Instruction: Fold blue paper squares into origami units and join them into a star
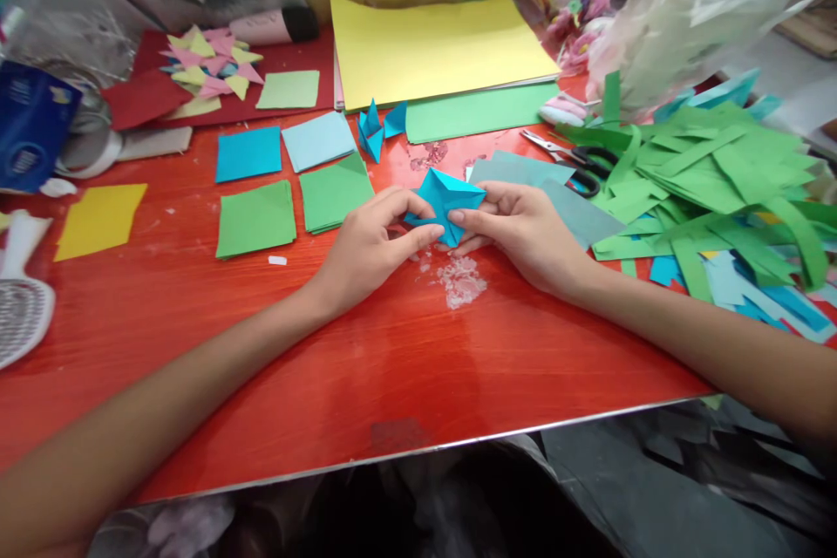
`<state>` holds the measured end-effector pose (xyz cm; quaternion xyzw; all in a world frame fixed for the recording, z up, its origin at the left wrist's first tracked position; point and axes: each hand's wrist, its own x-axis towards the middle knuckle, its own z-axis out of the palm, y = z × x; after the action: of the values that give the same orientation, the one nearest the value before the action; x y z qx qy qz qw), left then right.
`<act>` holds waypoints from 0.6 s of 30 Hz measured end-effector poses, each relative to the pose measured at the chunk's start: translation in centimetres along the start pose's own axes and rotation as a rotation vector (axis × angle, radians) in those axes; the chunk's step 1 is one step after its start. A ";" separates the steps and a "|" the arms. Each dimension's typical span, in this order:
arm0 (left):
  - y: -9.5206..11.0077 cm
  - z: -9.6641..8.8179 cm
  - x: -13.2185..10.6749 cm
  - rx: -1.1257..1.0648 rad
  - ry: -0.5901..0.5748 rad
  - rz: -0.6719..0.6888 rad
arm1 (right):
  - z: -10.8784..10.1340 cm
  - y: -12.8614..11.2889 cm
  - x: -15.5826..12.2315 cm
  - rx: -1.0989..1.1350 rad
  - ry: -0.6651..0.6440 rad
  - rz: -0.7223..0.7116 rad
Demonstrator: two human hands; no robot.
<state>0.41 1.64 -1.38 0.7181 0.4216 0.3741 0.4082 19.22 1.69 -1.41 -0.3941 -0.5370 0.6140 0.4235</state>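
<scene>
A partly folded sheet of blue origami paper (445,199), with creases and pointed corners, is held just above the red table. My left hand (385,235) pinches its left corner between thumb and fingers. On the right side, my right hand (516,222) grips it, the thumb lying on top and the fingers partly hidden behind. Beyond it stand small folded blue origami pieces (376,132). To the left lie stacks of green paper squares (256,220), a blue square (248,153) and light blue squares (318,141).
Scissors (579,159) and a heap of green paper strips (706,183) lie to the right. Yellow sheets (438,52) are at the back, near a pastel paper star cluster (213,61). A white hairbrush (23,314) rests at left. The red table's front edge (418,452) is close.
</scene>
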 end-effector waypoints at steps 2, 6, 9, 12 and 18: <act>0.0 0.0 0.0 0.006 0.014 -0.007 | 0.1 -0.1 0.0 -0.011 -0.026 0.009; 0.0 0.1 0.0 -0.015 0.048 -0.048 | 0.2 -0.3 -0.1 -0.044 -0.068 0.036; 0.1 0.1 -0.1 -0.040 0.038 -0.088 | 0.2 -0.4 0.0 -0.067 -0.076 0.061; 0.1 0.1 -0.2 -0.024 0.039 -0.078 | 0.3 -0.4 -0.1 -0.075 -0.077 0.068; 0.1 0.2 -0.3 0.112 0.069 0.021 | 0.4 -0.8 -0.2 -0.101 -0.055 0.071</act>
<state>0.51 1.30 -1.45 0.7308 0.4482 0.3787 0.3488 18.96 1.38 -0.56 -0.4167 -0.5646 0.6111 0.3661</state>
